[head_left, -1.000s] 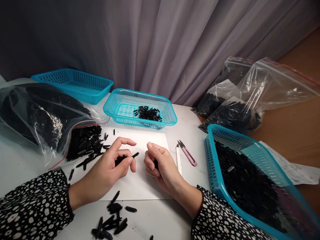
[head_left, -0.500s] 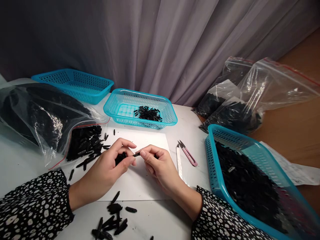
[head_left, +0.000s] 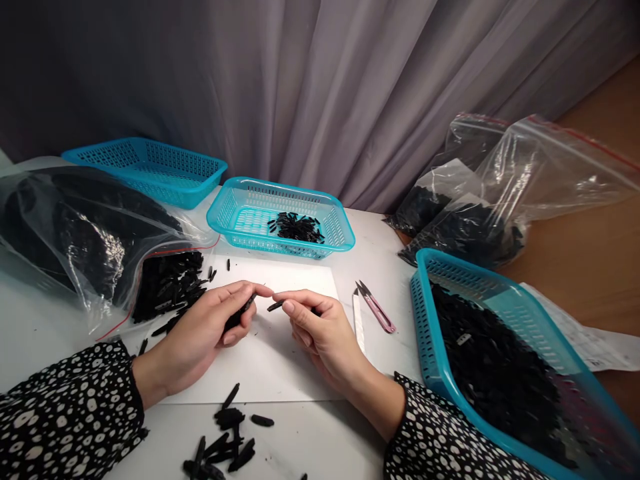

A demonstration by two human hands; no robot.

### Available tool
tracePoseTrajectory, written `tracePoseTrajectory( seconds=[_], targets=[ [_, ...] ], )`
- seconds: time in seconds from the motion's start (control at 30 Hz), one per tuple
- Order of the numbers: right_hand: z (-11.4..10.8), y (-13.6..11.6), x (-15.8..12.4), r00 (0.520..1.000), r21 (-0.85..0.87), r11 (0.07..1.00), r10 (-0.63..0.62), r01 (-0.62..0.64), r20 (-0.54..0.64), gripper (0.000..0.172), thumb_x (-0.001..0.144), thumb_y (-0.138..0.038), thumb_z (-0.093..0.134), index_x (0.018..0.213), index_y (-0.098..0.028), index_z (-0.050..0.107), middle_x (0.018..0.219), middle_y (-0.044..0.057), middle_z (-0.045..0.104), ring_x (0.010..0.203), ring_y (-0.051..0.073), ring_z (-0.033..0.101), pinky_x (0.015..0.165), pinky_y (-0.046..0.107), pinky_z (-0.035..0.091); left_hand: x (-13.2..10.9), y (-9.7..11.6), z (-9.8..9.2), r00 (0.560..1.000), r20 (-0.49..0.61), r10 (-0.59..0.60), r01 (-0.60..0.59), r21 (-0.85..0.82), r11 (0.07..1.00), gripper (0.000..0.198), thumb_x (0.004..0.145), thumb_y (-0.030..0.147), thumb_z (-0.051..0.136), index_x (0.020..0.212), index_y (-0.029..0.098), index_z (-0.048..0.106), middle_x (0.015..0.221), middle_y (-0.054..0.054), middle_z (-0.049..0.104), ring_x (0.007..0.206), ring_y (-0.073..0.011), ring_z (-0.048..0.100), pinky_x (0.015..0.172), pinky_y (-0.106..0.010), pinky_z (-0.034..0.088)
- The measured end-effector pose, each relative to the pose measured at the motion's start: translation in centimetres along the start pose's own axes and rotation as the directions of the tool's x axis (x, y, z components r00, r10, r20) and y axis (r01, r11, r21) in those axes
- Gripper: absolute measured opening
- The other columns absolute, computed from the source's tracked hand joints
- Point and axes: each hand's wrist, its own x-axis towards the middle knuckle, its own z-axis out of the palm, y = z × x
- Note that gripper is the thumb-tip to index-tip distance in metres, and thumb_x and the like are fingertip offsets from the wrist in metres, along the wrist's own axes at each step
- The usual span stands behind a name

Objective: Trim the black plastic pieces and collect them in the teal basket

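Observation:
My left hand (head_left: 217, 323) is closed around small black oblong pieces (head_left: 243, 312), its thumb pressed on top and its index fingertip stretched toward the other hand. Between thumb and index finger, my right hand (head_left: 315, 327) pinches one slim black piece (head_left: 275, 307), whose free end points left. Something dark also shows behind its curled fingers, too hidden to make out. Both hands are over a white paper sheet (head_left: 285, 367), fingertips nearly touching. Left of them lies a heap of the same black pieces (head_left: 170, 283), and several loose ones (head_left: 243, 455) lie near the front edge.
A blue basket (head_left: 345, 233) with a small pile of pieces stands behind the hands. Another blue basket (head_left: 200, 197) is at the back left, beside a large plastic bag (head_left: 75, 227). Pink thread snips (head_left: 383, 313) and a full basket (head_left: 425, 333) are at right, near zip bags (head_left: 505, 193).
My left hand has let go of the slim piece's end, drawn slightly left and closed its thumb over the pieces it holds. My right hand stays almost still with its piece.

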Motion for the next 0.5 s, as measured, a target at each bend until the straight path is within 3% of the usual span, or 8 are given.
tracePoseTrajectory(
  seconds=[0.1,0.27,0.5],
  targets=[
    [0.10,-0.05,0.02,1.000,0.035,0.999,0.017,-0.017,-0.013,0.016,0.078,-0.034,0.079,0.088,-0.022,0.081,0.044,-0.010,0.036,0.041,0.005,0.023,0.040,0.022,0.013,-0.09,0.22,0.07,0.999,0.002,-0.035,0.035,-0.078,0.996,0.027,0.088,0.028,0.061,0.110,0.015,0.069,0.067,0.003,0.050,0.050,-0.0054,0.032,0.048,-0.022,0.018],
    [0.18,-0.20,-0.03,0.999,0.065,0.997,0.030,-0.028,-0.016,0.016,0.077,-0.033,0.080,0.088,-0.022,0.081,0.043,-0.011,0.035,0.040,0.005,0.022,0.040,0.022,0.011,-0.28,-0.01,0.03,1.000,0.029,-0.001,0.003,-0.080,0.997,0.034,0.089,0.030,0.065,0.121,0.020,0.064,0.068,0.005,0.049,0.051,-0.0049,0.031,0.051,-0.021,0.022],
    [0.42,-0.41,-0.03,0.999,0.066,0.997,0.032,-0.031,-0.015,0.021,0.077,-0.032,0.079,0.091,-0.018,0.078,0.043,-0.011,0.036,0.040,0.005,0.022,0.040,0.021,0.013,-0.12,-0.58,-0.20,0.997,0.040,0.065,-0.064,-0.019,0.998,0.023,0.089,0.034,0.068,0.108,0.021,0.063,0.073,0.004,0.062,0.048,-0.0026,0.031,0.052,-0.022,0.023]
  ],
)
